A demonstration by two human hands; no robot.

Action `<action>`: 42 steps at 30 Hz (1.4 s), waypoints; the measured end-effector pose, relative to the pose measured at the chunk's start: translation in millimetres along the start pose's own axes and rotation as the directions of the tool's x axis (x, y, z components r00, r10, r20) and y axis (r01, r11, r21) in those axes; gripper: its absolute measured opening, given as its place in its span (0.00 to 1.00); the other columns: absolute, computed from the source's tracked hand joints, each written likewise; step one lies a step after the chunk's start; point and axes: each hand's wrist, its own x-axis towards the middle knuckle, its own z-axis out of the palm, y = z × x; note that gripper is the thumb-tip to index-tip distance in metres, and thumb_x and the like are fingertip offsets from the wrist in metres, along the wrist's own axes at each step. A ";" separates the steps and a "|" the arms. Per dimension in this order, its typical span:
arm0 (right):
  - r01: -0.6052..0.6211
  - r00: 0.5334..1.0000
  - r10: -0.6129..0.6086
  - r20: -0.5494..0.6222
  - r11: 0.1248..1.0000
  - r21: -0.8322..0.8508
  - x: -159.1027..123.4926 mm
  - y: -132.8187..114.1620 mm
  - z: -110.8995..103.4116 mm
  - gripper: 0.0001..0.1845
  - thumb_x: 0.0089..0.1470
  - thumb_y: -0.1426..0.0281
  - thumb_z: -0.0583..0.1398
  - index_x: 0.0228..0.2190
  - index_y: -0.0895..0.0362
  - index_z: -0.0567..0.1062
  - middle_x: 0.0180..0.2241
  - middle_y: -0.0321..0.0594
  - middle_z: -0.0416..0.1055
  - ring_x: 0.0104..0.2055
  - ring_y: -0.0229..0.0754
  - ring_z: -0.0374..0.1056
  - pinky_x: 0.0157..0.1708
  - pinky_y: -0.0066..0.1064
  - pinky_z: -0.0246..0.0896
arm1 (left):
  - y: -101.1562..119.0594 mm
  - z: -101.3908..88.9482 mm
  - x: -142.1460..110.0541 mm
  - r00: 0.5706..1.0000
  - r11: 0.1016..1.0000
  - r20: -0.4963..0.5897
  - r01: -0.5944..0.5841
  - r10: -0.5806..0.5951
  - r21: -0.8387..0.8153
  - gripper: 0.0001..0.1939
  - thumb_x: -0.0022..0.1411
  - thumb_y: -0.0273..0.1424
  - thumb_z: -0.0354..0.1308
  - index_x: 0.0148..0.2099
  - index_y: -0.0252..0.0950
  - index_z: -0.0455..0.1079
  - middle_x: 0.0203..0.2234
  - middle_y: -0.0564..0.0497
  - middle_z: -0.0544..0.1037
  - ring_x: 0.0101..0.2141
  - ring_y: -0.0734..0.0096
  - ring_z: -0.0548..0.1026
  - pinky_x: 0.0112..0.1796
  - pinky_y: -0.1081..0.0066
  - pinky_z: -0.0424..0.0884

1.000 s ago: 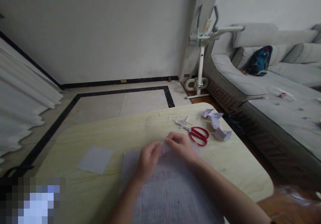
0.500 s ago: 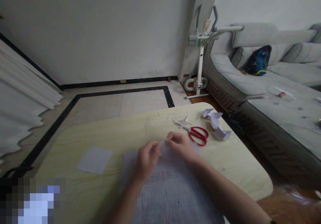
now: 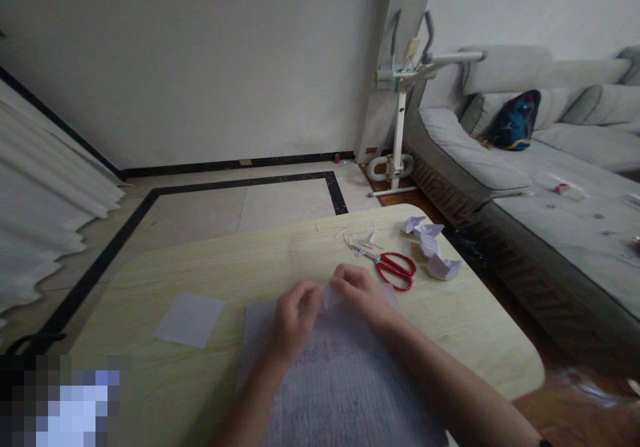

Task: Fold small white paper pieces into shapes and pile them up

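Note:
Between my two hands is a small piece of white paper (image 3: 327,298), pinched by the fingers of both. My left hand (image 3: 299,313) is closed on its left side, and my right hand (image 3: 361,292) grips its upper right. Much of the paper is hidden by the fingers, so its folds cannot be made out. Beneath my hands and forearms lies a large sheet with lines and writing (image 3: 340,380). To the right of my right hand rest scissors with red handles (image 3: 397,271). A square of white paper (image 3: 190,319) lies flat to the left.
Several folded paper pieces (image 3: 431,243) sit near the right edge of the wooden table (image 3: 240,260). Thin paper scraps (image 3: 367,238) lie around the scissors' blades. Beyond stand an exercise machine (image 3: 400,113) and a grey sofa (image 3: 480,153) with a blue bag (image 3: 517,120).
My fingers have shifted slightly on the small paper, and a bit more of it shows below the right fingers. Everything else on the table stays in place.

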 end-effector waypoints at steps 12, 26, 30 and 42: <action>-0.046 0.994 0.047 0.098 0.999 -0.009 -0.3 5.3 0.8 0.17 0.53 0.60 0.57 0.21 0.59 0.66 0.21 0.32 0.60 0.24 0.34 0.56 0.23 0.24 0.50 | 2.0 -2.4 0.9 1.000 0.999 -0.007 0.028 -0.029 -0.039 0.12 0.62 0.36 0.53 0.30 0.34 0.68 0.20 0.55 0.70 0.24 0.75 0.68 0.26 0.78 0.63; -0.014 0.988 0.026 0.155 0.997 -0.075 -1.4 1.2 4.1 0.16 0.55 0.61 0.56 0.25 0.61 0.72 0.24 0.35 0.66 0.28 0.36 0.61 0.26 0.24 0.55 | 2.7 -2.9 0.7 0.999 0.997 -0.028 0.042 -0.044 -0.060 0.14 0.63 0.38 0.51 0.28 0.35 0.67 0.18 0.56 0.66 0.22 0.75 0.65 0.23 0.77 0.59; -0.011 0.983 0.022 0.181 0.998 -0.066 -1.9 -1.7 4.2 0.17 0.55 0.60 0.56 0.26 0.62 0.73 0.23 0.36 0.66 0.27 0.36 0.61 0.26 0.25 0.56 | 2.0 -3.5 0.3 0.999 0.997 -0.036 0.028 -0.031 -0.065 0.15 0.62 0.37 0.52 0.25 0.35 0.64 0.17 0.56 0.65 0.21 0.75 0.64 0.23 0.78 0.58; -0.006 0.976 0.011 0.218 1.000 -0.024 -2.5 -3.8 6.4 0.16 0.56 0.61 0.56 0.26 0.61 0.72 0.25 0.36 0.66 0.27 0.36 0.61 0.27 0.25 0.56 | 6.4 -2.9 -0.3 0.994 0.999 -0.098 0.036 -0.039 -0.035 0.14 0.61 0.37 0.52 0.27 0.35 0.66 0.16 0.57 0.64 0.19 0.76 0.64 0.21 0.78 0.58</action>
